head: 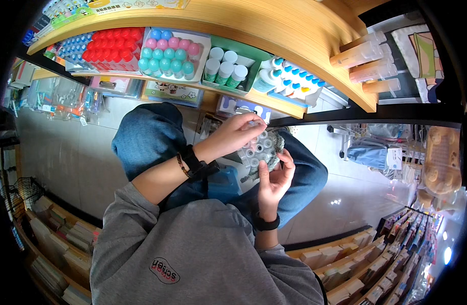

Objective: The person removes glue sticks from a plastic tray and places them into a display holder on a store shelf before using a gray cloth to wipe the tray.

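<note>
My left hand [241, 131], with a dark watch and a beaded bracelet at its wrist, is bent above the pack, its fingers closed around a small clear piece that they mostly hide. Below it, a clear plastic pack of round, open-topped pieces [259, 148] lies over my lap, some with dark centres. The thumb of my right hand [273, 181] rests at the pack's near edge and its fingers curl at the right side, beside a dark-and-white checkered material [280, 142]. A blue translucent plastic container [225, 181] sits between my legs, partly hidden.
Ahead, a wooden shelf [203, 24] overhangs a lower one with red-capped bottles [113, 47], round-capped bottles [168, 55], white-capped jars [225, 68] and white bottles with blue tips [294, 78]. Clear tubes [363, 57] stick out at the right. Book racks [336, 255] stand behind on both sides.
</note>
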Available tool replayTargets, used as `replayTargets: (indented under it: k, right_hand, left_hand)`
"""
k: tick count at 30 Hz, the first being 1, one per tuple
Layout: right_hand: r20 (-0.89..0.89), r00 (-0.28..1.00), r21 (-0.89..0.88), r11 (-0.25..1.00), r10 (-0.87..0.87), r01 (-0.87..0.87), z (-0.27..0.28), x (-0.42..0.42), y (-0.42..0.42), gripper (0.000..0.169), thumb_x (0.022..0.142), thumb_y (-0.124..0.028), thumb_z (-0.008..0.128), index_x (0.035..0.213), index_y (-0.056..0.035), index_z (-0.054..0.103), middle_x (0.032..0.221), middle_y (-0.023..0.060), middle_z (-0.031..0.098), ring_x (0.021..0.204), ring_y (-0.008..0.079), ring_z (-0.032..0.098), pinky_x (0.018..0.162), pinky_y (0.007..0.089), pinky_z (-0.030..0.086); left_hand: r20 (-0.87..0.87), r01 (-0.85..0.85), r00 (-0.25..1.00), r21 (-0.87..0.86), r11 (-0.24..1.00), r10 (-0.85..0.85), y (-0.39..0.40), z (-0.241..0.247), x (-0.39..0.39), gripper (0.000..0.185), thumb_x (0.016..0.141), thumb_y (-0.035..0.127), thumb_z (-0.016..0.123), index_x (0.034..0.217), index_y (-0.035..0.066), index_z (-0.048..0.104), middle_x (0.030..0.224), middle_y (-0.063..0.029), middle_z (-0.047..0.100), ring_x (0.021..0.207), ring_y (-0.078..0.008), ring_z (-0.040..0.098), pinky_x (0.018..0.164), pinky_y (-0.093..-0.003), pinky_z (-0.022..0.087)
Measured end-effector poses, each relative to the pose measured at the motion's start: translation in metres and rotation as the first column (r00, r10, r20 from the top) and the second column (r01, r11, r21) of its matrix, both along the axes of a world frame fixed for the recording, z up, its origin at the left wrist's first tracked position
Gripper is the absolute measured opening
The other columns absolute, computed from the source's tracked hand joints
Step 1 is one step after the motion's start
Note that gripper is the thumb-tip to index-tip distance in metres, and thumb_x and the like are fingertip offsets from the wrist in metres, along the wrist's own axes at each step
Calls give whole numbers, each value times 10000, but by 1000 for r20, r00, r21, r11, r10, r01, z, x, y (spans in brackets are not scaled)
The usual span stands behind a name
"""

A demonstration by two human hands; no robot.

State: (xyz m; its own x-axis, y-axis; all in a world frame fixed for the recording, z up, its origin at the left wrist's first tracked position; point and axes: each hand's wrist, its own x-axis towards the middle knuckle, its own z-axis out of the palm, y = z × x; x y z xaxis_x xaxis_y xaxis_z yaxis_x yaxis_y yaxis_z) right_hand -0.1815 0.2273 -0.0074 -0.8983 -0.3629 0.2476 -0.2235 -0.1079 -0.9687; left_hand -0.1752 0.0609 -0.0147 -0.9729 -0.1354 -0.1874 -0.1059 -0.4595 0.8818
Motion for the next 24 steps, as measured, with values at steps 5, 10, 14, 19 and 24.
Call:
replayTargets:
  k: [5, 10, 14, 19, 24]
  right_hand:
    - [30, 997, -17, 997, -70, 71, 3, -2, 4, 314, 805, 106, 593, 1065, -33, 486, 1245, 127, 453, 1072, 174, 512, 924, 282, 411]
    - [42, 989, 9, 990, -141, 141, 6, 2, 0, 290, 860, 64, 544, 1137, 1, 488, 1284, 144, 478, 1093, 159, 512, 909, 268, 417]
    - [69, 996, 83, 995, -51, 46, 10, 10, -9, 441, 896, 37, 478, 1323, 27, 371, 1412, 149, 351, 1030, 110, 500, 755, 191, 429]
    - [63, 995, 46, 996, 75, -78, 10, 16, -20, 619, 871, 65, 465, 1417, 6, 182, 1434, 171, 293, 1266, 214, 374, 997, 293, 329]
    - [36, 987, 99, 982, 155, -158, 13, 20, -28, 725, 829, 82, 477, 1438, 1, 93, 1480, 184, 179, 1347, 245, 247, 1054, 321, 247]
  left_hand:
    - [0, -32, 999, -3, 999, 32, 9, 3, -2, 197, 936, 189, 513, 1042, 29, 556, 817, 15, 540, 693, -35, 537, 604, -198, 478]
    - [-26, -122, 992, -50, 991, 121, 16, 0, -5, 197, 953, 187, 465, 1033, 37, 564, 839, 12, 541, 707, -35, 522, 626, -193, 458]
    - [-32, -193, 981, 7, 981, 193, 11, -8, -5, 225, 952, 225, 468, 1022, 33, 563, 809, 12, 528, 697, -44, 515, 609, -192, 440]
    - [-10, -226, 974, 29, 974, 227, 2, -7, 1, 237, 951, 243, 474, 1017, 35, 566, 802, 19, 521, 703, -43, 503, 594, -180, 421]
    - [25, -268, 963, 45, 962, 268, -4, -6, 10, 235, 952, 244, 475, 1018, 38, 564, 795, 17, 520, 696, -36, 502, 587, -181, 419]
